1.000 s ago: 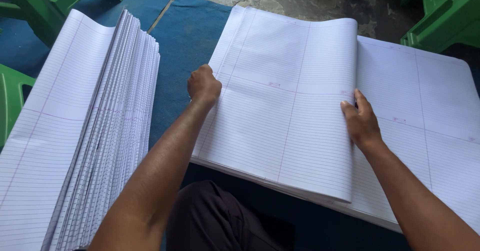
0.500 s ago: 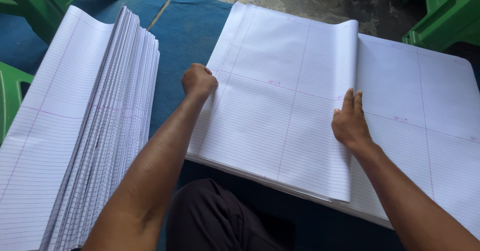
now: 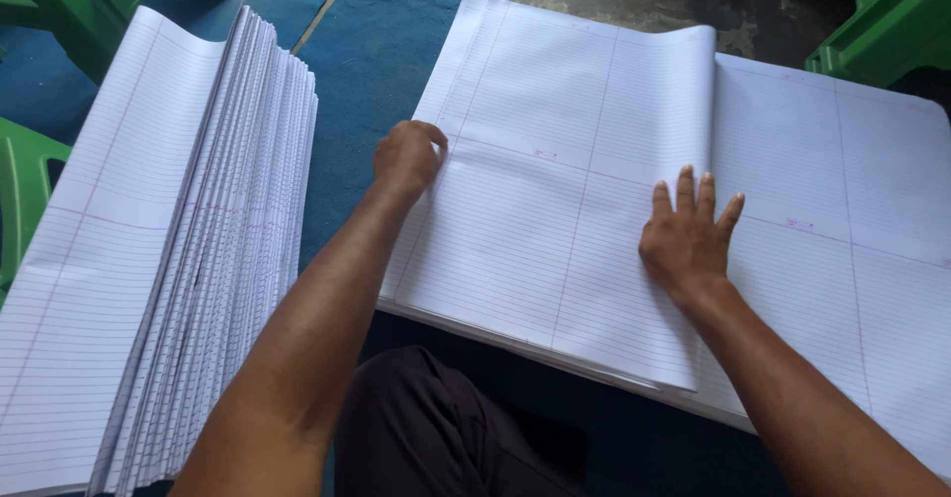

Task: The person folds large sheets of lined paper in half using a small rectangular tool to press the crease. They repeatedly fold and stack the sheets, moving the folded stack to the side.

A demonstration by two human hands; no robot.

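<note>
On the folded ruled sheet (image 3: pixel 555 229), left hand (image 3: pixel 406 157) curled (edge-pinching), right hand (image 3: pixel 686 239) spread flat.

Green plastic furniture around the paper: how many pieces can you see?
3, all cut off by the frame. One green plastic piece stands top left, another sits at the left edge beside the folded paper stack, a third top right. More may lie outside the view.

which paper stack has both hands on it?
The stack on the right, whose top sheet is folded over. The left hand rests at its left edge, the right hand flat near the fold. The fanned stack at left is untouched.
</note>
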